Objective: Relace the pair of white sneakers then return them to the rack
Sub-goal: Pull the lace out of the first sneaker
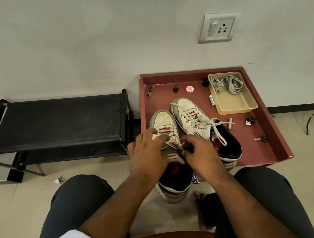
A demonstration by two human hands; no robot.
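Note:
Two white sneakers stand side by side on a dark red tray (264,127), toes pointing away from me. The right sneaker (192,119) is laced and tied in a bow. The left sneaker (165,123) hangs over the tray's near edge, its lace partly threaded. My left hand (148,154) rests on its eyelets, fingers curled at the lace. My right hand (197,153) pinches the lace near the tongue. The black shoe rack (56,120) stands to the left, its top shelf bare.
A beige plastic box (232,92) with spare grey laces sits at the tray's far right corner. Small items lie scattered on the tray: a key (260,138), a round tin (189,88), a nail clipper (150,90). My knees frame the sneakers. A wall socket (218,27) is above.

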